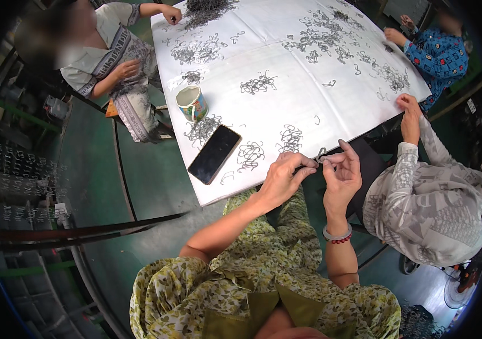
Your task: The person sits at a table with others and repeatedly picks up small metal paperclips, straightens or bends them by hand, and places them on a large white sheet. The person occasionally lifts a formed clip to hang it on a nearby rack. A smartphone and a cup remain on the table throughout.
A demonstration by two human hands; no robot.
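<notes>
Just past the table's near edge, my hands meet around a small dark bent metal hook [321, 155]. My left hand [282, 179] is closed, its thumb and forefinger pinched at the hook's left side. My right hand [342, 179] also pinches the hook between thumb and a finger, while another finger points up. A bracelet and a red bead string circle my right wrist. Beyond my left hand lie a pile of hooks [290, 138] and another hook pile [250, 156].
A white-covered table [229, 107] carries several scattered hook heaps [198, 50]. A dark phone [215, 154] and a colourful cup [192, 103] stand near its left edge. Co-workers sit at the left [114, 62], far right [435, 53] and close on my right [427, 198].
</notes>
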